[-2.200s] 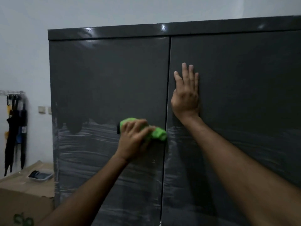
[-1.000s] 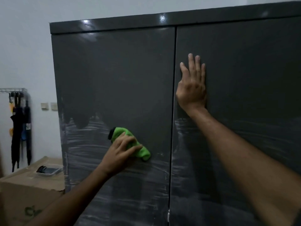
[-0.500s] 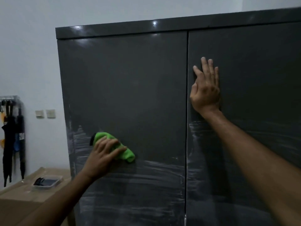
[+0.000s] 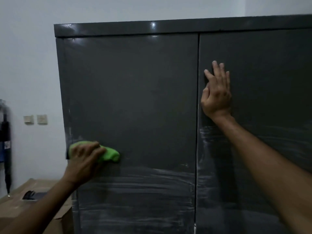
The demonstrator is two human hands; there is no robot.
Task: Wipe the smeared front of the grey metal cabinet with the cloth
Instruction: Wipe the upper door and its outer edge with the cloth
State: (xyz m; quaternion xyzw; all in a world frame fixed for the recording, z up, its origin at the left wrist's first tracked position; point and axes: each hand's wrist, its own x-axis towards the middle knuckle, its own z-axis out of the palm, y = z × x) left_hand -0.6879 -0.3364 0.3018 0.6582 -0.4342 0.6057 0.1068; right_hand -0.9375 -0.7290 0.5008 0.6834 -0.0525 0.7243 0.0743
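The grey metal cabinet (image 4: 135,92) with two doors fills the view. Its upper part looks dark and plain; whitish streaks (image 4: 135,186) cover the lower part of both doors. My left hand (image 4: 84,161) presses a bunched green cloth (image 4: 109,154) against the left door, close to the cabinet's left edge, right at the top border of the streaks. My right hand (image 4: 217,93) lies flat with fingers pointing up on the right door, just right of the seam between the doors.
A cardboard box (image 4: 22,205) with a dark object on top stands at the lower left beside the cabinet. Two wall switches (image 4: 35,119) sit on the white wall. Dark items (image 4: 5,142) hang at the far left edge.
My left hand has slid the cloth leftward across the left door to its left edge, and the streaks' upper border there now sits lower. My right hand stays flat on the right door.
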